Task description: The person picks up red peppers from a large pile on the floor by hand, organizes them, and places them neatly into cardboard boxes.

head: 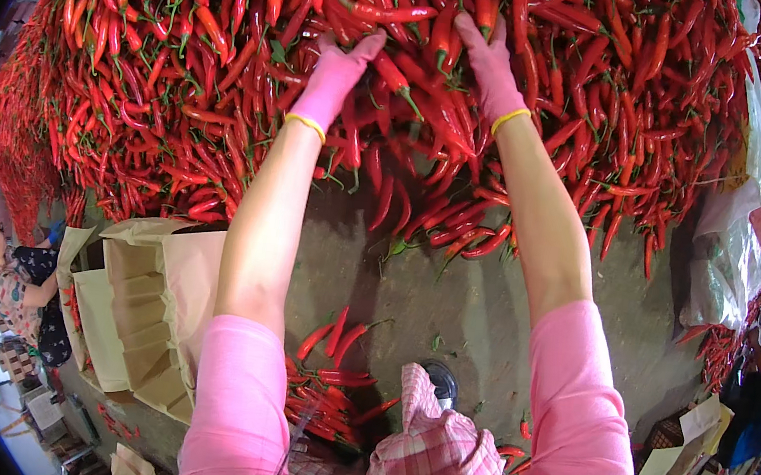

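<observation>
A tall heap of red chili peppers point(215, 78) with green stems fills the upper part of the head view. My left hand point(339, 78), in a pink glove with a yellow cuff, reaches into the heap; its thumb and fingers are spread, and the fingertips are partly hidden by peppers. To its right, my right hand point(488, 67), gloved the same way, reaches in with its fingers among the peppers. Several blurred peppers lie between and below the hands. Whether either hand grips any cannot be told.
Paper-lined boxes point(154, 310) stand at the left, with a seated person point(23, 288) beyond. Loose peppers point(327, 400) lie near my feet. A white plastic sack point(727, 256) borders the heap at the right, above another paper-lined crate point(680, 451) and a partly seen person point(759, 407).
</observation>
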Motion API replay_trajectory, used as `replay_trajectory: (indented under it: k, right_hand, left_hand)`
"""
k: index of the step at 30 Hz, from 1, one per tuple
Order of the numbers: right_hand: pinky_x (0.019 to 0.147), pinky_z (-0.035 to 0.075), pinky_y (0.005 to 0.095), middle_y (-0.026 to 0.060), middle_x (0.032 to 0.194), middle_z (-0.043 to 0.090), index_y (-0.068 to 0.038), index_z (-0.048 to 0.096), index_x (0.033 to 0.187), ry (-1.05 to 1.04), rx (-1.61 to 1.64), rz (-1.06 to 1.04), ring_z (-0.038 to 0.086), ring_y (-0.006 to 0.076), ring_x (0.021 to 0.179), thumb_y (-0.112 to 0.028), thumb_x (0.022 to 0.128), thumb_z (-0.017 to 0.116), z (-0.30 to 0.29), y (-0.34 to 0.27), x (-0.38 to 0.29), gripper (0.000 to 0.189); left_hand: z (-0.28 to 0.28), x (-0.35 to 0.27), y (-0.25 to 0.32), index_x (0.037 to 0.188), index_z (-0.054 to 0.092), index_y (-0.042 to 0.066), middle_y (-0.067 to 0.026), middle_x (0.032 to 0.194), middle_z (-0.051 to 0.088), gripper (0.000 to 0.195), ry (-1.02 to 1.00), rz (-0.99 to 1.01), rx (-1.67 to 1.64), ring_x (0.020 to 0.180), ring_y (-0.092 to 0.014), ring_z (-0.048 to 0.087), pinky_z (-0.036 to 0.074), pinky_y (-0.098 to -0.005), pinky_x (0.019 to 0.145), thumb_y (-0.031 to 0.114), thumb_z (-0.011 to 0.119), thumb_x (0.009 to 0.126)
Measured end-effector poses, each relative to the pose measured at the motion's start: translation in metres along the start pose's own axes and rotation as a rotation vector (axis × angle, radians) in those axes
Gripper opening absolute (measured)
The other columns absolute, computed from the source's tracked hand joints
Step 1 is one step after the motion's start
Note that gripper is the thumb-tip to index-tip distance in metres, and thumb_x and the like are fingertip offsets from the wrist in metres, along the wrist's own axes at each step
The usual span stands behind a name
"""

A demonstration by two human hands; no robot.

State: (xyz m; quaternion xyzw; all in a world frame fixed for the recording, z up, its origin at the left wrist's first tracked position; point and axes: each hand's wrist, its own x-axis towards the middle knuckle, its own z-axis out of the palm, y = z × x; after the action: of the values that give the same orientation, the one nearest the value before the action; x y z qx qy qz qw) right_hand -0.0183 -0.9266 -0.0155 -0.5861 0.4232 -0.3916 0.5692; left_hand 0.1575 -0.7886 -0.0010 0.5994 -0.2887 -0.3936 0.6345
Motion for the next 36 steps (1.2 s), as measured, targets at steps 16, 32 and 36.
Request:
replay_trajectory:
  k: [16, 32, 36]
  right_hand:
    - [0.097, 0.046, 0.0299, 0.0043, 0.127, 0.057, -0.013, 0.025, 0.154, -0.479, 0.394, 0.367, 0.057, 0.0142, 0.110, -0.011, 0.088, 0.070, -0.043, 0.070, -0.161, 0.080]
    - [0.078, 0.049, 0.0245, 0.0048, 0.101, 0.066, 0.004, 0.059, 0.126, -0.037, -0.445, 0.043, 0.059, 0.0098, 0.088, -0.012, 0.088, 0.067, -0.134, 0.109, -0.337, 0.041]
    - [0.081, 0.050, 0.0297, 0.0086, 0.103, 0.067, -0.001, 0.062, 0.123, -0.374, -0.656, 0.066, 0.062, 0.0169, 0.090, -0.013, 0.087, 0.066, -0.116, 0.130, -0.420, 0.038]
  left_hand:
    - [0.012, -0.190, -0.108, 0.150, 0.030, 0.004, -0.0081, 0.143, 0.047, 0.072, -0.121, -0.374, -0.252, 0.124, -0.017, 0.050, 0.045, -0.0366, 0.100, 0.041, 0.059, 0.095]
    - [-0.066, -0.505, -0.225, 0.134, 0.054, 0.014, -0.0130, 0.139, 0.051, 0.055, -0.324, 0.320, 1.062, 0.133, -0.034, 0.043, 0.031, -0.0483, 0.113, 0.025, 0.068, 0.082]
    - [-0.123, -0.541, -0.226, 0.130, 0.057, 0.020, -0.0081, 0.145, 0.046, 0.054, -0.558, 0.328, 1.290, 0.138, -0.030, 0.035, 0.025, -0.0532, 0.114, 0.036, 0.066, 0.080]
